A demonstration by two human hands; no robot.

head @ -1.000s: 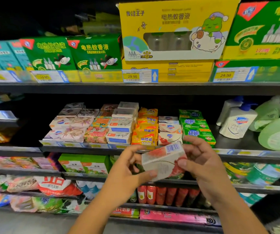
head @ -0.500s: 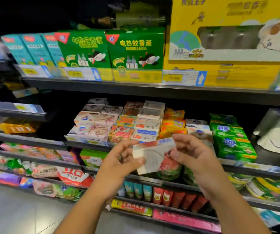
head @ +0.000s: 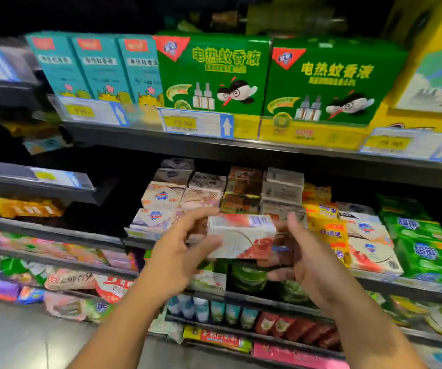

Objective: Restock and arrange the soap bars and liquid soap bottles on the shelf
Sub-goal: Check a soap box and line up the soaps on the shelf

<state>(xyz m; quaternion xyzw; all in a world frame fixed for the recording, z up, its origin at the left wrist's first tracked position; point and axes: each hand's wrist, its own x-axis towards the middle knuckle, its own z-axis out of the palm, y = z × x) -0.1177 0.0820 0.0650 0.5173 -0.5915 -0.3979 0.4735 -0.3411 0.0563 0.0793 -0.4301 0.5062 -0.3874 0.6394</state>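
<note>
I hold a white soap bar box with a red fruit print (head: 241, 237) level in front of the soap shelf (head: 414, 284). My left hand (head: 180, 251) grips its left end with thumb below and fingers above. My right hand (head: 302, 251) grips its right end. Behind it stand stacked soap bars: white and pink boxes (head: 161, 206), brown and grey boxes (head: 262, 190), yellow packs (head: 323, 222), white and red boxes like the held one (head: 369, 246) and green packs (head: 425, 246). No liquid soap bottles show clearly in this blurred frame.
Above hangs a shelf with green mosquito liquid boxes (head: 214, 75), teal boxes (head: 94, 67) and price tags (head: 196, 123). Lower shelves carry bagged goods (head: 68, 283) and small tubes (head: 289, 326). Grey floor (head: 14, 336) lies at the bottom left.
The view has swung left and closer to the shelf; the bottles have left the frame. The box has turned from tilted to level and risen in front of the soap stacks.
</note>
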